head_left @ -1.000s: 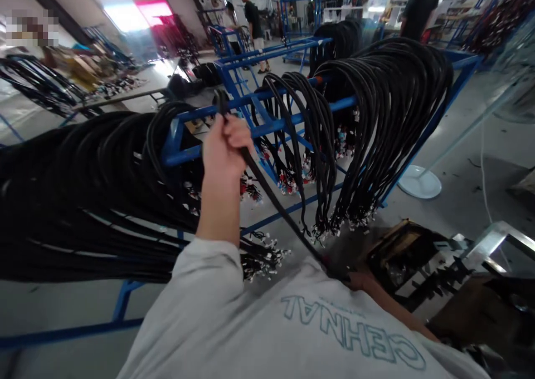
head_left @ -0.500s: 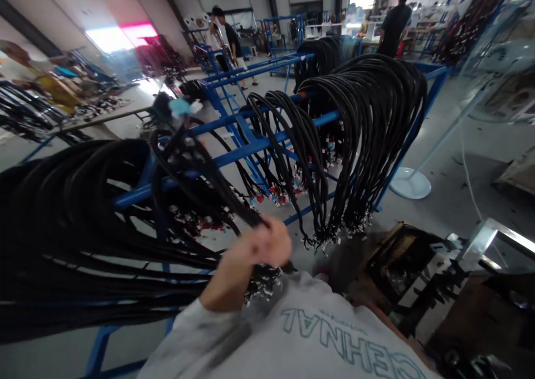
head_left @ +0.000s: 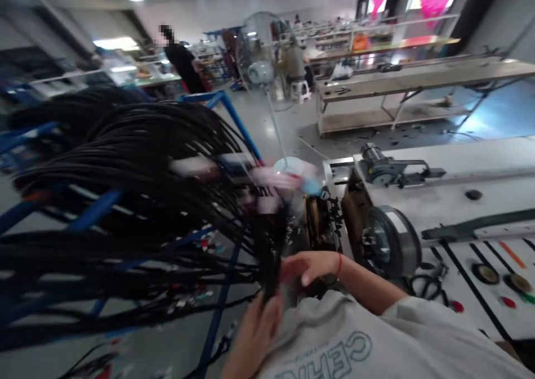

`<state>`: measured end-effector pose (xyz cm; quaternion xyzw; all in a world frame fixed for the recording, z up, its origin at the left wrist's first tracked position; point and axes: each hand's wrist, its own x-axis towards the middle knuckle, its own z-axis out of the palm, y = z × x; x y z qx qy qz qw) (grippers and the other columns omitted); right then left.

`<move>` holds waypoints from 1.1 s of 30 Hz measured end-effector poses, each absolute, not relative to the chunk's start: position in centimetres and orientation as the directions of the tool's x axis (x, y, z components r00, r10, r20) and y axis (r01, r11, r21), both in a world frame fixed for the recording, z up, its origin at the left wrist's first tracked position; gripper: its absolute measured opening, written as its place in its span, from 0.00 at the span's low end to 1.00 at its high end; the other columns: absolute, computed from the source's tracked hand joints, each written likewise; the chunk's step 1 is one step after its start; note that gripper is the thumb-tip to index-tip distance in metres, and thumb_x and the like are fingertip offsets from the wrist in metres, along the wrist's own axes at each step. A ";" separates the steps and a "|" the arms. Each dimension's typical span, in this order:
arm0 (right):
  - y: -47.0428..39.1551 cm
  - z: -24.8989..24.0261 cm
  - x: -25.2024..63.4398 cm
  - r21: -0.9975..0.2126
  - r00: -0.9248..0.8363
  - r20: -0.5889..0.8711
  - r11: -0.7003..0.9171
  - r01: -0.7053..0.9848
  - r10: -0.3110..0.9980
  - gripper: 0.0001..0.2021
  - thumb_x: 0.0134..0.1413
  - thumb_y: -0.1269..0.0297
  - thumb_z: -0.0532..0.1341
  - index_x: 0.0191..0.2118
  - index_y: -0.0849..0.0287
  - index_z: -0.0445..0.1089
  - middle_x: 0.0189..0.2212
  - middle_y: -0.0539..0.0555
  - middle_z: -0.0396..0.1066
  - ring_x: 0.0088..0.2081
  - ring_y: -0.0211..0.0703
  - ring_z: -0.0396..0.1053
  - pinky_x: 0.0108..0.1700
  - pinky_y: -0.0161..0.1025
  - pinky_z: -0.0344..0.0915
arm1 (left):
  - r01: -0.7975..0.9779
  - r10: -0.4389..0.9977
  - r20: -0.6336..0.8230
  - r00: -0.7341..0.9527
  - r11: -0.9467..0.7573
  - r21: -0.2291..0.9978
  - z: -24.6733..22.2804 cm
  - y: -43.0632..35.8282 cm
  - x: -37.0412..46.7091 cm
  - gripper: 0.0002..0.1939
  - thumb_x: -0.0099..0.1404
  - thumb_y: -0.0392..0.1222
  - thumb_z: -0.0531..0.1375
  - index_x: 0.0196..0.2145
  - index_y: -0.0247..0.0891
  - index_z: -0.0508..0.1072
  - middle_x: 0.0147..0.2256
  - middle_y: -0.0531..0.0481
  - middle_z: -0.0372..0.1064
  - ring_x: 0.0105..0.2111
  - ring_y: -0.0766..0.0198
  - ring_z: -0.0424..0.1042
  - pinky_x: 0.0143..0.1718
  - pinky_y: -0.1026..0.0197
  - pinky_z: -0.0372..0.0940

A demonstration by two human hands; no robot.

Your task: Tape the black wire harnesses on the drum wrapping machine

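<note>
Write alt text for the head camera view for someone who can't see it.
A person's left hand and right hand meet on a black cable, blurred by motion. Black cable bundles drape over a blue rack on the left; a white machine bench stands on the right.

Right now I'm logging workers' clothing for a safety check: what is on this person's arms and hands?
Both hands are bare, no gloves. The right hand has a thin red string band at the wrist. A light grey top with short sleeves and teal outlined lettering covers the shoulders. The left hand is blurred; nothing worn shows on it.
</note>
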<state>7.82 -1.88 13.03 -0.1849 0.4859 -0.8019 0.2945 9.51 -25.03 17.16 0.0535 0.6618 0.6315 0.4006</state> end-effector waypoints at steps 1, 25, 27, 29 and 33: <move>-1.3 14.3 8.3 -0.792 -0.823 0.136 -0.560 0.245 -0.552 0.23 0.41 0.47 0.73 0.36 0.60 0.73 0.34 0.54 0.76 0.41 0.43 0.73 0.50 0.41 0.68 | -0.335 0.576 -0.398 -0.714 0.217 0.917 16.5 -22.0 9.7 0.23 0.55 0.67 0.63 0.36 0.47 0.72 0.22 0.51 0.59 0.23 0.61 0.54 0.24 0.60 0.49; 10.1 20.0 18.5 -0.766 -0.244 -0.143 -0.263 -0.586 0.959 0.18 0.42 0.56 0.71 0.36 0.56 0.65 0.24 0.42 0.65 0.22 0.27 0.61 0.26 0.28 0.64 | -0.063 0.824 -0.324 0.464 0.396 0.916 13.6 -5.1 -0.6 0.25 0.65 0.66 0.56 0.28 0.39 0.64 0.21 0.58 0.52 0.19 0.71 0.50 0.18 0.67 0.46; 8.8 18.6 17.7 -0.792 -0.231 -0.198 -0.294 -0.536 0.953 0.16 0.44 0.56 0.69 0.35 0.56 0.65 0.21 0.42 0.64 0.19 0.26 0.57 0.23 0.27 0.60 | -0.023 0.727 -0.416 0.547 0.509 0.860 13.3 -6.2 -4.4 0.25 0.63 0.65 0.58 0.28 0.38 0.66 0.21 0.58 0.52 0.19 0.71 0.48 0.17 0.67 0.44; 6.8 15.8 16.1 -0.840 -0.303 -0.291 -0.394 -0.373 0.908 0.15 0.47 0.55 0.69 0.35 0.58 0.67 0.18 0.42 0.63 0.16 0.27 0.53 0.20 0.27 0.55 | 0.091 0.595 -0.500 0.629 0.582 0.808 13.1 -6.8 -7.9 0.23 0.63 0.63 0.60 0.28 0.38 0.69 0.21 0.57 0.53 0.18 0.71 0.49 0.17 0.67 0.44; 3.3 8.8 13.9 -0.636 -0.687 -0.538 -0.770 -0.050 0.489 0.15 0.51 0.53 0.65 0.33 0.61 0.67 0.12 0.41 0.56 0.13 0.28 0.46 0.17 0.27 0.48 | 0.201 0.460 -0.555 0.693 0.616 0.761 12.6 -7.8 -11.9 0.19 0.64 0.57 0.62 0.28 0.37 0.74 0.20 0.55 0.57 0.18 0.70 0.51 0.16 0.66 0.43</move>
